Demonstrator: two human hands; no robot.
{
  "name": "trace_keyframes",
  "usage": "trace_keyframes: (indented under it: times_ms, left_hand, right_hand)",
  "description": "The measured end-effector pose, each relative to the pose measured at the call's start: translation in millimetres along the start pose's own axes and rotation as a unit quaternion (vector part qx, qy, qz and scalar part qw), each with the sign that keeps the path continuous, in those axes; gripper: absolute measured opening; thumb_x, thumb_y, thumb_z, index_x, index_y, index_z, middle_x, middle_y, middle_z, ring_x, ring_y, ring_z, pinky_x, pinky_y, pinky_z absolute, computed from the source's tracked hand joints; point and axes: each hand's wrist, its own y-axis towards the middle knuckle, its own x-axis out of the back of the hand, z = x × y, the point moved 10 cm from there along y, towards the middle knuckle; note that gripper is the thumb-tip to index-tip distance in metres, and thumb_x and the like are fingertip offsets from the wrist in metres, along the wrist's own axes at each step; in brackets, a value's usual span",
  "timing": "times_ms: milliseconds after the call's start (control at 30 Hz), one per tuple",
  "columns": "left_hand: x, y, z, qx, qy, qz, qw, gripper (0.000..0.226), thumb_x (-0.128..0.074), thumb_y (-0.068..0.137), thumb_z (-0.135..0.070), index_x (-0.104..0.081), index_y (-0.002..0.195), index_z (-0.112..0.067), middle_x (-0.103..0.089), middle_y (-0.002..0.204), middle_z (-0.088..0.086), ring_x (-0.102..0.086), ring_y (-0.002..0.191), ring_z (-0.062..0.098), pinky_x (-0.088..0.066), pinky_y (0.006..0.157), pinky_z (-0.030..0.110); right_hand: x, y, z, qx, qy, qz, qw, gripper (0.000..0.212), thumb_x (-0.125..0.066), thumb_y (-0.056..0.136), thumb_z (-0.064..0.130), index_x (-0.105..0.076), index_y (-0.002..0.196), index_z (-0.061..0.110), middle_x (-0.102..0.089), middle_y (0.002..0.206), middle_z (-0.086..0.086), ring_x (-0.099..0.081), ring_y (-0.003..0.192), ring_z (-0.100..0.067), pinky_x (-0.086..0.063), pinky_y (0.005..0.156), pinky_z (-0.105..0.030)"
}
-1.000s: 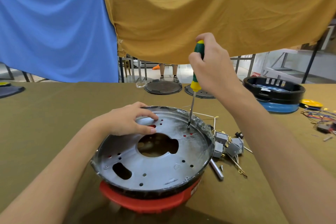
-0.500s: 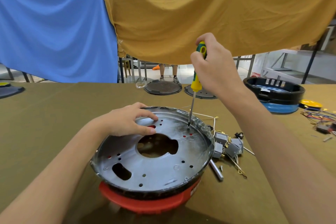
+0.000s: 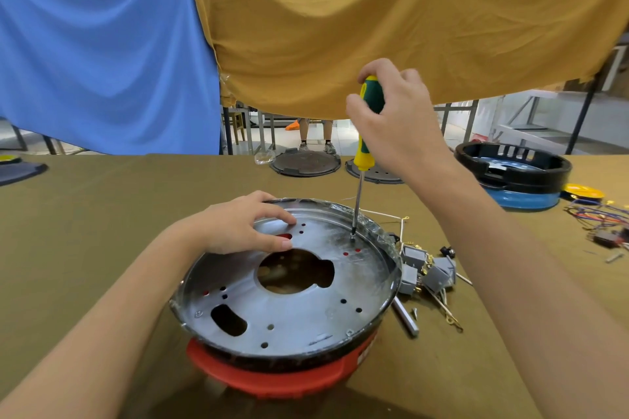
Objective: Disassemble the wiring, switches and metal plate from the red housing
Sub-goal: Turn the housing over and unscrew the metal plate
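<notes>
Screwdriver [image 3: 369, 119] gripped in right hand [image 3: 391, 119] fingers, kept upright on screw; metal plate [image 3: 306, 313] pressed steady under flat left hand [image 3: 238, 226] fingers.

Right hand [image 3: 396, 119] holds screwdriver [image 3: 366, 132] upright on metal plate [image 3: 306, 313]; left hand [image 3: 238, 226] rests there.

Left hand [image 3: 238, 226] palm-down, fingers spread; right hand [image 3: 391, 119] raised, fingers curled.

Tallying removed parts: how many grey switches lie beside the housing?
3, clustered on the table right of the plate: one farthest back, one to its right, one against the rim. Others may hide among the wires.
</notes>
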Motion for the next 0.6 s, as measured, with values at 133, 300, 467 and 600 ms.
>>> trace_keyframes:
  times_ms: [133, 300, 467, 600]
  left_hand:
    - [0.4, -0.3, -0.3, 0.001, -0.001, -0.001, 1.0, 0.046, -0.057, 0.086, -0.066, -0.049, 0.131, -0.057, -0.023, 0.157, -0.012, -0.032, 0.14, 0.015, -0.03, 0.114, 0.041]
    - [-0.2, -0.5, -1.4, -0.002, 0.001, 0.001, 1.0, 0.045, -0.057, 0.086, -0.066, -0.048, 0.129, -0.058, -0.024, 0.156, -0.012, -0.032, 0.14, 0.015, -0.03, 0.114, 0.041]
    - [-0.4, 0.0, -0.9, -0.002, 0.0, 0.002, 1.0, 0.046, -0.056, 0.085, -0.067, -0.047, 0.129, -0.058, -0.024, 0.156, -0.012, -0.032, 0.139, 0.014, -0.031, 0.114, 0.041]
    - [-0.6, 0.5, 0.3, -0.003, -0.001, 0.001, 1.0, 0.047, -0.056, 0.083, -0.069, -0.048, 0.128, -0.059, -0.024, 0.155, -0.013, -0.032, 0.139, 0.014, -0.031, 0.114, 0.04]
  right_hand:
    - [3.9, -1.3, 2.2, 0.016, -0.019, -0.019, 1.0, 0.03, -0.068, 0.092, 0.032, -0.06, 0.118, 0.02, -0.038, 0.107, -0.004, -0.048, 0.101, -0.022, -0.044, 0.088, -0.027]
    - [2.7, 2.0, -6.7, -0.013, -0.017, -0.011, 1.0, 0.035, -0.046, 0.095, 0.014, -0.049, 0.13, 0.012, -0.05, 0.099, -0.005, -0.045, 0.083, -0.019, -0.03, 0.067, -0.027]
    - [-2.9, -1.2, -5.2, -0.009, -0.008, 0.003, 1.0, 0.027, -0.054, 0.095, 0.03, -0.051, 0.119, 0.016, -0.043, 0.1, -0.005, -0.05, 0.095, -0.028, -0.044, 0.079, -0.033]
    - [2.0, -0.7, -4.2, 0.0, -0.03, -0.022, 0.999, 0.035, -0.065, 0.093, 0.036, -0.055, 0.122, 0.02, -0.037, 0.107, -0.003, -0.048, 0.101, -0.025, -0.041, 0.086, -0.028]
